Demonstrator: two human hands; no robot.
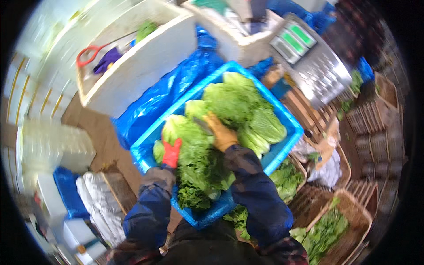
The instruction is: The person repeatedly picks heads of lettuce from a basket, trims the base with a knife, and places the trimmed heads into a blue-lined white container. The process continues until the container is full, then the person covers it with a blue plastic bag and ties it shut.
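A blue crate (283,147), lined with blue plastic, lies before me with leafy green heads (232,99) inside, probably lettuce or cabbage. My left hand (171,153), in a red glove, rests against the left side of a large leafy bunch (195,159). On the other side of that bunch is my right hand (220,132), in an orange-yellow glove. A dark, narrow object, perhaps a knife blade (202,126), shows beside its fingertips; the handle is hidden. Motion blur softens the leaves and fingers.
White foam boxes (145,66) stand beyond the crate, one with red-handled scissors (89,55). A metal scale (318,69) with a green display is at the upper right. Brown crates (356,228) with greens are at the lower right; foam boxes (56,142) are stacked at left.
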